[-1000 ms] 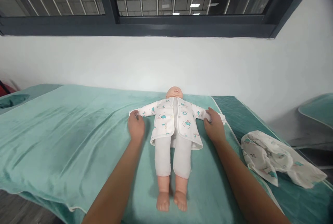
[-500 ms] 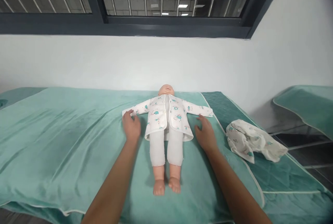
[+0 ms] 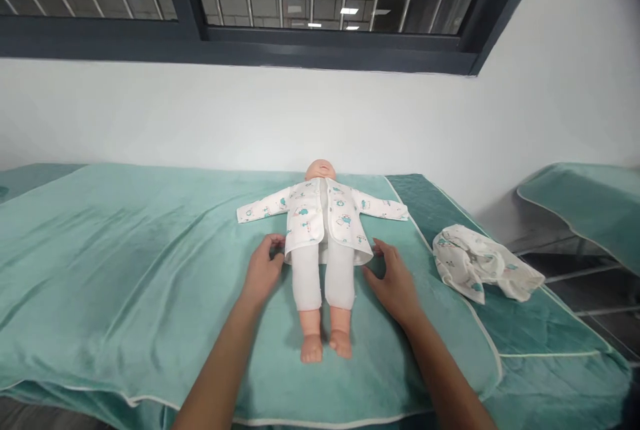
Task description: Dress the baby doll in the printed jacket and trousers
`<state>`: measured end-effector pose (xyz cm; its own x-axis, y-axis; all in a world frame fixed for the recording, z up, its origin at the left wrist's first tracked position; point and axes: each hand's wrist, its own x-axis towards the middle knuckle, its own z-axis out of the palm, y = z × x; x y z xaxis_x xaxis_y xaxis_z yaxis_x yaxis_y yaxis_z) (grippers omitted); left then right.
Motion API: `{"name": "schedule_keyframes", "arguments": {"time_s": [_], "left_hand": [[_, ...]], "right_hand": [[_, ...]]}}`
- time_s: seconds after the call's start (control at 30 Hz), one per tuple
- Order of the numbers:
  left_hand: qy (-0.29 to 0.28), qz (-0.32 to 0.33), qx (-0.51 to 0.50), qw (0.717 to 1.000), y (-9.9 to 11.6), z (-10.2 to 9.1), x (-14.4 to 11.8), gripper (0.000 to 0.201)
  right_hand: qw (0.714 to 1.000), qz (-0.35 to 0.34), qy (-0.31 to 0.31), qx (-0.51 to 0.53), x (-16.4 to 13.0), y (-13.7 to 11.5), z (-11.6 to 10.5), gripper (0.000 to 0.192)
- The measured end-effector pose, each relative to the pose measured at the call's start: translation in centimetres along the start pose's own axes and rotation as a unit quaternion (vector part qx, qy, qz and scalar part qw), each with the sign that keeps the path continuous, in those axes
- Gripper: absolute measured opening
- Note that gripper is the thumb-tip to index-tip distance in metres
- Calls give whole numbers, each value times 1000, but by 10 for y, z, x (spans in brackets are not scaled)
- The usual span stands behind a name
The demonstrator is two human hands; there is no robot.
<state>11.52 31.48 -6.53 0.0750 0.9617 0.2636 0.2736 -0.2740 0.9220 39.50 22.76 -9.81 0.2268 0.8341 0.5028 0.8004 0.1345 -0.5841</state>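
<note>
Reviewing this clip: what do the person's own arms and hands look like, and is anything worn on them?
Both forearms are bare right down to the frame's bottom edge, with no sleeve in view. The left hand and right hand wear no gloves, and no rings, watch or wristband show.

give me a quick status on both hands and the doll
Left hand open, fingertips at the jacket hem. Right hand open beside the other hem corner. Doll flat on its back on the green blanket. Crumpled garment off right, apart.
</note>
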Motion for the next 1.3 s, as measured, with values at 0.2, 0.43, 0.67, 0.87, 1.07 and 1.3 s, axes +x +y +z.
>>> {"name": "schedule_keyframes", "arguments": {"time_s": [0.2, 0.43, 0.67, 0.87, 1.07, 1.3], "left_hand": [[-30, -13, -24, 999, 6, 2, -12, 58], [-32, 6, 10, 999, 5, 2, -12, 56], [-45, 3, 27, 999, 3, 2, -12, 54], [-50, 13, 49, 997, 3, 1, -13, 60], [-66, 25, 55, 996, 8, -1, -15, 43], [-5, 44, 87, 995, 7, 1, -16, 30]], "right_hand": [[996, 75, -29, -43, 8, -12, 2, 54], [992, 108, -41, -48, 14, -16, 2, 38], [989, 136, -26, -53, 12, -16, 1, 40], [992, 123, -1, -17, 11, -17, 1, 34], [997, 49, 47, 21, 11, -15, 2, 31], [997, -40, 62, 11, 9, -21, 3, 29]]}}
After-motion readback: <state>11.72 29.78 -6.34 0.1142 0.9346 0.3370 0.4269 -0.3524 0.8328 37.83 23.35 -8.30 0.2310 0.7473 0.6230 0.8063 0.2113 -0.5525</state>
